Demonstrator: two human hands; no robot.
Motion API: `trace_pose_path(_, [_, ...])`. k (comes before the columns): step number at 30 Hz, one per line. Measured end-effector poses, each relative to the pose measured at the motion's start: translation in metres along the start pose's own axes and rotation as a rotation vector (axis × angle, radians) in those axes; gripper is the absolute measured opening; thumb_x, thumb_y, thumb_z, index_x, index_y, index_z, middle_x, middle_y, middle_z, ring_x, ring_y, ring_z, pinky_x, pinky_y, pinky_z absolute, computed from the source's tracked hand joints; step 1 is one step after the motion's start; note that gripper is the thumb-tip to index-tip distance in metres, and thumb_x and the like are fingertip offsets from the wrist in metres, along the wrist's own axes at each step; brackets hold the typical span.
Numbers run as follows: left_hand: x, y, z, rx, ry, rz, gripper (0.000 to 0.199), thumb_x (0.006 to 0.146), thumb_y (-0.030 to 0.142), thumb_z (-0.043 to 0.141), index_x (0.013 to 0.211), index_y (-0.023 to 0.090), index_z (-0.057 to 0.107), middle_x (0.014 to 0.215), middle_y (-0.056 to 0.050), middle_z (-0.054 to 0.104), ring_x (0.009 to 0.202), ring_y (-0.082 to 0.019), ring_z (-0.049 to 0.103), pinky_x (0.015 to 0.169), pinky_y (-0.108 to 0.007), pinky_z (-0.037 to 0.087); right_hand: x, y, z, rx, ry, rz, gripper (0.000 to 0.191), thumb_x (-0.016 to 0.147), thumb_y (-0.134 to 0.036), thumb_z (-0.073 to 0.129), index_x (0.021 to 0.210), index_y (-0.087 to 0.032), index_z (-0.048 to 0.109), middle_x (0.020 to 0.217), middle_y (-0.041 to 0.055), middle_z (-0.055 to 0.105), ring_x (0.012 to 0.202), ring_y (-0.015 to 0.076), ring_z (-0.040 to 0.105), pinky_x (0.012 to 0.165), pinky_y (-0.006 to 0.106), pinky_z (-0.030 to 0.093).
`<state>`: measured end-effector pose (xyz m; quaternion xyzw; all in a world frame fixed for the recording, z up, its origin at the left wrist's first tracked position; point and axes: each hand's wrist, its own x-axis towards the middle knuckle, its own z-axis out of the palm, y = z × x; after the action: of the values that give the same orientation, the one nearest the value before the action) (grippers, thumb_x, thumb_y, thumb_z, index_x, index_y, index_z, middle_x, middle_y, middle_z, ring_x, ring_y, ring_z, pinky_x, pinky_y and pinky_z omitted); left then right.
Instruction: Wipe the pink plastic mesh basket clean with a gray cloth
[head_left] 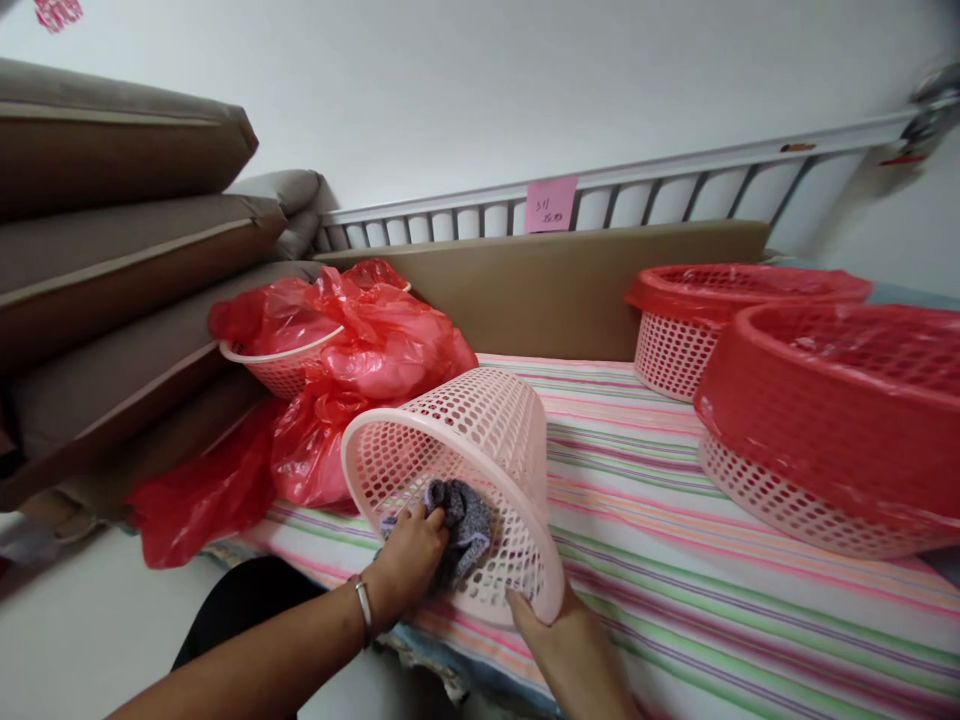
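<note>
A pale pink perforated plastic basket [491,415] lies tipped on its side on the striped sheet, its open mouth facing me. Inside the mouth, my left hand [412,550] has its fingers closed on a dark grey speckled cloth [469,520], which rests against the inner wall. A silver bracelet circles the left wrist. At the lower right of the rim, my right hand [551,630] grips the basket, thumb inside the edge and the other fingers hidden behind it.
Red plastic bags [375,340] and another basket [281,365] are at the left, beside stacked brown cushions [127,240]. Two baskets lined with red plastic [675,345] [810,440] stand at the right. A brown board [540,290] and white railing [450,215] run behind.
</note>
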<state>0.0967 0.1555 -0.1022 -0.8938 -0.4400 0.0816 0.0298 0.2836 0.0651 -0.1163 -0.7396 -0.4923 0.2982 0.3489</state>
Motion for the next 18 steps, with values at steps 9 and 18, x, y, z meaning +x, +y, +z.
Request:
trace_pose_path(9, [-0.021, 0.029, 0.009, -0.401, 0.060, 0.125, 0.079, 0.069, 0.018, 0.060, 0.140, 0.029, 0.028, 0.138, -0.009, 0.038, 0.111, -0.027, 0.047, 0.097, -0.037, 0.040, -0.006, -0.002, 0.025, 0.353, -0.098, 0.161, 0.028, 0.071, -0.038, 0.040, 0.075, -0.019, 0.060, 0.048, 0.0003, 0.059, 0.046, 0.0187, 0.059, 0.047, 0.026, 0.045])
trace_pose_path(18, [0.051, 0.000, -0.010, -0.203, 0.074, 0.142, 0.028, 0.088, 0.014, 0.038, 0.104, 0.015, 0.061, 0.111, -0.013, 0.058, 0.106, -0.028, 0.050, 0.091, -0.046, 0.042, -0.009, -0.006, 0.009, 0.314, -0.183, 0.107, 0.023, 0.070, -0.039, 0.041, 0.057, -0.023, 0.052, 0.039, -0.0020, 0.050, 0.047, 0.0184, 0.055, 0.052, 0.027, 0.044])
